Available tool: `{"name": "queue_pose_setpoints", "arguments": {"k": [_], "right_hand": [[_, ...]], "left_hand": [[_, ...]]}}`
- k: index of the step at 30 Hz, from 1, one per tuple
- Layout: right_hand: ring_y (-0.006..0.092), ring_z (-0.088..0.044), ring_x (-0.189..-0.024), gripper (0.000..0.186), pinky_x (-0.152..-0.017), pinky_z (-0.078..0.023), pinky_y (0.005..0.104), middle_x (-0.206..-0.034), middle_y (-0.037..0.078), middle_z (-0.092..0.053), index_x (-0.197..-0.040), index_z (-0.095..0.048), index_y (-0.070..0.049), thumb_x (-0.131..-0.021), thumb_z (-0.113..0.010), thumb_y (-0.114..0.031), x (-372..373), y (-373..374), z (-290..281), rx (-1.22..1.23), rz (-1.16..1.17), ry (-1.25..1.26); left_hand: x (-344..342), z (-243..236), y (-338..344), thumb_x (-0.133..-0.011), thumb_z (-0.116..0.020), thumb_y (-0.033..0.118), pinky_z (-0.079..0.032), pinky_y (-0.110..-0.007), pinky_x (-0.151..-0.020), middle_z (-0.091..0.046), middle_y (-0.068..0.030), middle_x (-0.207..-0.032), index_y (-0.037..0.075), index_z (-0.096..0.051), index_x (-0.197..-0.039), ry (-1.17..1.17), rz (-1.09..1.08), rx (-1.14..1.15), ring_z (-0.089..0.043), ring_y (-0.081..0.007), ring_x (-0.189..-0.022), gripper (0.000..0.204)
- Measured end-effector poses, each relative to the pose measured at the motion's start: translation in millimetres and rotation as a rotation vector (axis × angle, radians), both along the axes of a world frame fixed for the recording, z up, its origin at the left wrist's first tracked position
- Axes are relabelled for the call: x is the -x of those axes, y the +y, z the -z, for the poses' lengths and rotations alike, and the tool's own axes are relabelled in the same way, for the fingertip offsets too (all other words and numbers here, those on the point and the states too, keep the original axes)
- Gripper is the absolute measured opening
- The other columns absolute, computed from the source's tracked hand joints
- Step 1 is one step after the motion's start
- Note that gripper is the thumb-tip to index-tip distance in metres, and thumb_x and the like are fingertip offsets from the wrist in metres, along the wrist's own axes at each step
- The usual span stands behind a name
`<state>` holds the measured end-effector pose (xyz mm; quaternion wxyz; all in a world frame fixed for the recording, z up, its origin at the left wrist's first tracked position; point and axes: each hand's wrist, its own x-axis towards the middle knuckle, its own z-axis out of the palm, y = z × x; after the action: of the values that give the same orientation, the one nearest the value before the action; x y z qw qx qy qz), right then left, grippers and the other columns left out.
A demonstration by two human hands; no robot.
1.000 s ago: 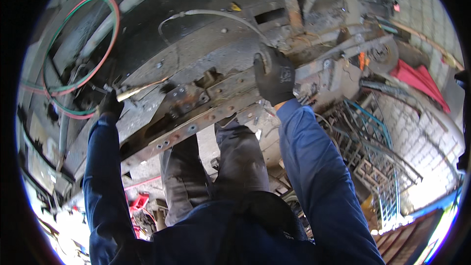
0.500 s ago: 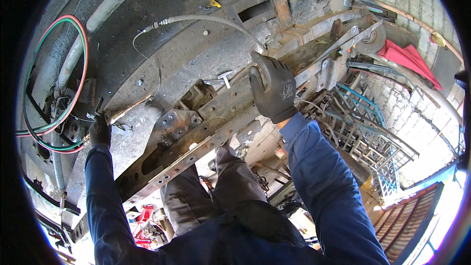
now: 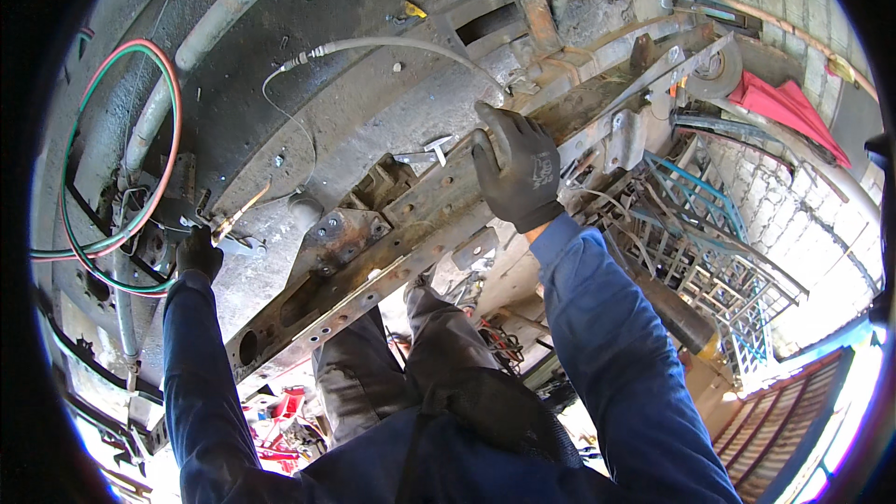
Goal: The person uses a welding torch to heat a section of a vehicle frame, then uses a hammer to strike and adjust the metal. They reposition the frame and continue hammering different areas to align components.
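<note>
My left hand (image 3: 198,255), in a dark glove, is closed around a brass gas torch (image 3: 241,214) at the left. Its narrow tip points up and right, and no flame can be made out. Paired red and green hoses (image 3: 177,121) loop beside this hand. My right hand (image 3: 519,168), in a black glove, is at the long rusty steel beam (image 3: 439,189). Its fingers curve over the far side, with the thumb well apart and nothing between them. A bolted bracket plate (image 3: 341,241) sits on the beam between my hands. Beyond it lies a small T-shaped metal piece (image 3: 438,148).
A grey cable (image 3: 392,42) arcs over the dirty metal surface beyond the beam. Thick pipes (image 3: 149,126) run along the left. At right are a red cloth (image 3: 793,117), a blue metal frame (image 3: 695,187) and a block wall (image 3: 793,224). Red metal parts (image 3: 285,415) lie below, near my legs.
The whole view has shifted slightly. My left hand has turned the torch, so its tip points more steeply upward. The right hand keeps its place and pose at the beam.
</note>
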<state>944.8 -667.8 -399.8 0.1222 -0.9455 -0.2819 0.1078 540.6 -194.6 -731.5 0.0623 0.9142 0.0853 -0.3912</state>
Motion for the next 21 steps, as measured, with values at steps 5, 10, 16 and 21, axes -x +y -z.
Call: {"name": "queue_pose_setpoints", "arguments": {"k": [5,10,16,21], "right_hand": [[0.0422,-0.070,-0.102,0.037,-0.091,-0.054,0.0524,-0.114,0.019,-0.074,-0.132,-0.070,-0.008,-0.098,-0.069,-0.024,-0.3,-0.6,-1.7,-0.012,0.010,-0.019],[0.0402,-0.071,-0.099,0.039,-0.091,-0.054,0.0526,-0.109,0.017,-0.075,-0.130,-0.069,-0.007,-0.098,-0.067,-0.029,2.8,-3.7,4.0,-0.047,0.016,-0.080],[0.0417,-0.067,-0.114,0.049,-0.103,-0.049,0.0546,-0.125,0.020,-0.071,-0.135,-0.067,-0.006,-0.095,-0.073,-0.033,3.3,-6.0,2.0,-0.027,0.007,-0.083],[0.0433,-0.063,-0.122,0.060,-0.110,-0.045,0.0528,-0.135,0.023,-0.066,-0.144,-0.061,-0.006,-0.094,-0.074,-0.037,22.1,17.1,-25.6,-0.281,-0.030,-0.107]], "left_hand": [[-33.8,-79.9,5.5,-0.088,-0.067,0.024,-0.055,-0.056,-0.093,-0.070,-0.0216,-0.119,0.007,-0.068,-0.126,0.015,-0.182,0.090,-0.067,-0.0443,-0.112,0.041],[-58.9,-175.9,3.7,-0.086,-0.070,0.021,-0.055,-0.058,-0.088,-0.072,-0.0221,-0.107,0.005,-0.066,-0.119,-0.285,-0.247,0.136,-0.070,-0.0446,-0.102,0.037],[-86.7,-316.5,4.6,-0.095,-0.074,0.018,-0.057,-0.051,-0.091,-0.076,-0.0238,-0.116,0.002,-0.068,-0.131,-0.455,-0.315,0.283,-0.073,-0.0412,-0.108,0.041],[-89.7,-450.1,-3.9,-0.101,-0.073,0.018,-0.053,-0.041,-0.069,-0.071,-0.0139,-0.084,-0.001,-0.066,-0.101,-0.550,-0.637,0.393,-0.069,-0.0242,-0.075,0.020]]}}
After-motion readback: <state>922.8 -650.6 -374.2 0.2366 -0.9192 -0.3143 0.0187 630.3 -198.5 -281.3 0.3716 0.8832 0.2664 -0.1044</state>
